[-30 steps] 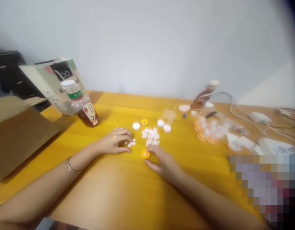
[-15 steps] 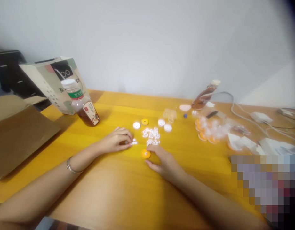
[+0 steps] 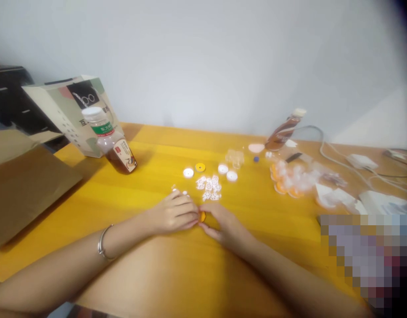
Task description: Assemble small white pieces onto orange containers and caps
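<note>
A small orange disc (image 3: 202,216) lies low over the table, its right side between the thumb and forefinger of my right hand (image 3: 228,225). My left hand (image 3: 177,213) has its fingers drawn together over the disc's left part, and the fingertips hide whatever they pinch. Just beyond the left knuckles are a few tiny white pieces (image 3: 185,193), partly covered by that hand. Several white openwork pieces (image 3: 209,187) form a loose pile past both hands. Behind that pile lie a yellow disc (image 3: 200,167) and white round pieces (image 3: 188,172).
A tea bottle (image 3: 114,145) stands at the left before a paper bag (image 3: 74,115), near a cardboard box (image 3: 31,190). Clear plastic parts (image 3: 235,157) sit further back. On the right are orange-and-clear parts (image 3: 288,179), a second bottle (image 3: 284,130) and cables (image 3: 322,145).
My left hand has moved right and nearer, from the tiny white pieces to the orange disc, now covering part of it. My right hand has stayed at the disc.
</note>
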Tool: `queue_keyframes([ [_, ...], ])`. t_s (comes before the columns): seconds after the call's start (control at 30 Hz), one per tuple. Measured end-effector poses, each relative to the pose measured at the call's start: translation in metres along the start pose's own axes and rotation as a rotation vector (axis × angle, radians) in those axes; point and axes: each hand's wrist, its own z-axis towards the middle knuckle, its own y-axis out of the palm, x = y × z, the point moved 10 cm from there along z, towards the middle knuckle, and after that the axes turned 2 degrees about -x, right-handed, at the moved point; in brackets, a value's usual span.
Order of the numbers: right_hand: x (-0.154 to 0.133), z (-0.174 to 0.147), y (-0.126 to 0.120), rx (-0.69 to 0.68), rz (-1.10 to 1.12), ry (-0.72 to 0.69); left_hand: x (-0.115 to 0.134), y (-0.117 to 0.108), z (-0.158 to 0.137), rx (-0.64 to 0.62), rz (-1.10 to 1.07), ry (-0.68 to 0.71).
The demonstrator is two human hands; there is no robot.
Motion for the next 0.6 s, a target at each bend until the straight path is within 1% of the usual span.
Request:
queue_keyframes([
  [0.1,0.001,-0.001,0.001,-0.002,-0.007,0.003,0.004,0.007,0.0,-0.039,0.087,0.026],
  [0.17,0.003,-0.001,0.003,-0.017,0.0,0.017,0.004,0.013,-0.001,-0.091,0.115,0.039],
  [0.23,0.005,-0.002,0.004,-0.024,0.004,0.026,0.004,0.017,-0.001,-0.141,0.121,0.045],
  [0.3,0.005,-0.002,0.004,-0.022,0.004,0.027,0.003,0.018,-0.001,-0.164,0.1,0.034],
  [0.47,0.003,-0.001,0.001,-0.008,0.002,0.014,-0.006,0.016,0.002,-0.114,-0.09,-0.086],
  [0.6,0.004,0.0,0.002,-0.025,0.009,0.028,-0.013,0.02,0.003,-0.091,-0.262,-0.177],
])
